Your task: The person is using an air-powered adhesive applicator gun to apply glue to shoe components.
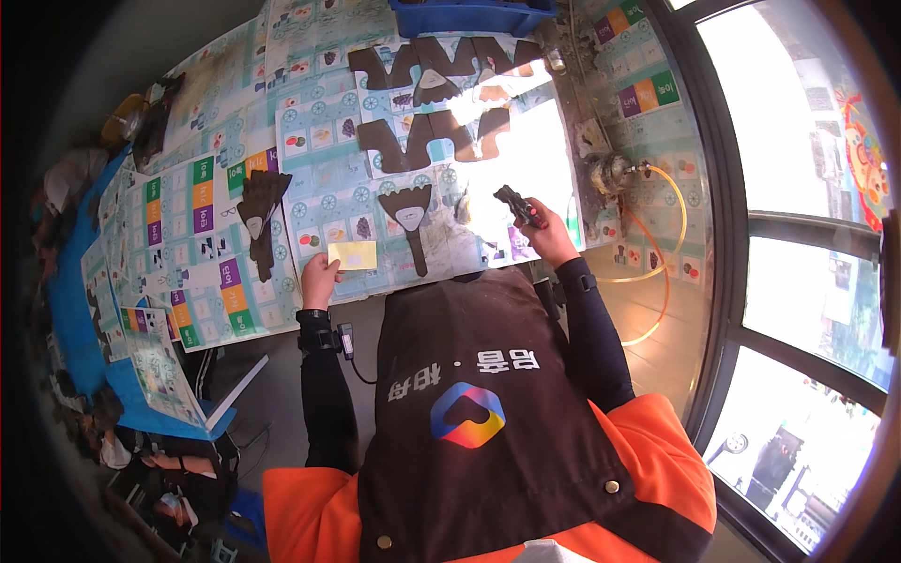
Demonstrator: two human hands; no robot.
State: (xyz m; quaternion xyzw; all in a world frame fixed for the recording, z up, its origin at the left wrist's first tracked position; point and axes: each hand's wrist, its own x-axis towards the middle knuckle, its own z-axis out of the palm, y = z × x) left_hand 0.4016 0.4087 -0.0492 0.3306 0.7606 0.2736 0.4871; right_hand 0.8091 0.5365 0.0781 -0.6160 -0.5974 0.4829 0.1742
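Note:
My left hand point(320, 279) pinches the edge of a small pale yellow card point(355, 255) at the front edge of the table. My right hand point(550, 231) is closed on a short, dark, jagged-edged object point(518, 205), whose kind I cannot make out. Between my hands, a dark brown Y-shaped piece point(409, 218) lies flat with its narrow tail toward me. Left of it is an overlapping stack of similar dark pieces point(261, 211). Farther back lie two rows of dark cut-out pieces, a far row point(387, 68) and a nearer row point(383, 145), some washed out by sunlight.
Printed paper sheets point(324, 202) cover the table. A blue bin point(469, 17) stands at the far edge. On the right are a metal fitting point(610, 174) with a yellow hose point(683, 202), and a window. Other people sit at lower left, beside a blue-covered table point(70, 310).

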